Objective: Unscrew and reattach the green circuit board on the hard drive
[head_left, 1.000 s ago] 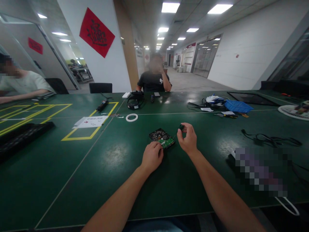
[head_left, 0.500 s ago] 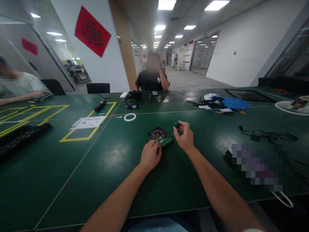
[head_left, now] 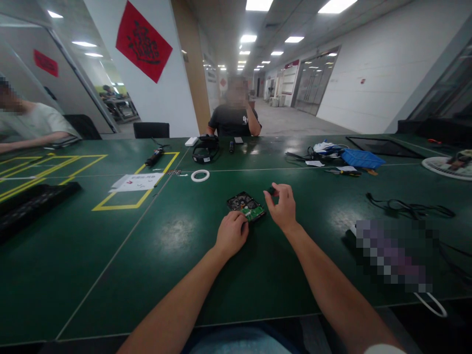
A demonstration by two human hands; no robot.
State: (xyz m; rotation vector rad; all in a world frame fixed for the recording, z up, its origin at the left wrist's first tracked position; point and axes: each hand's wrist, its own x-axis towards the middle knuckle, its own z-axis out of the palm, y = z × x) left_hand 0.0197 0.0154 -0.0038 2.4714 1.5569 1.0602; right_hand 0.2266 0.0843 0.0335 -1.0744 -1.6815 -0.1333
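A hard disk drive (head_left: 254, 211), black with a green circuit board showing, lies on the green table (head_left: 177, 275) in front of me. My left hand (head_left: 232, 232) is closed at the drive's near edge, its fingers curled over the board side and hiding part of it. To the right of the drive and raised off the table, my right hand (head_left: 282, 205) pinches a small dark piece (head_left: 271, 190) between thumb and fingertips. The piece is too small and too covered to name exactly.
A white tape ring (head_left: 200, 176) and paper sheets (head_left: 138, 182) lie to the left. At right are a blue basket (head_left: 363, 159), black cables (head_left: 409, 206) and a blurred-out object (head_left: 393, 255). One person (head_left: 234, 118) sits opposite, another (head_left: 35, 123) at far left.
Both hands keep almost the same places at the drive and beside it. The small dark piece shows a little less between the right fingertips. The whole view has shifted slightly.
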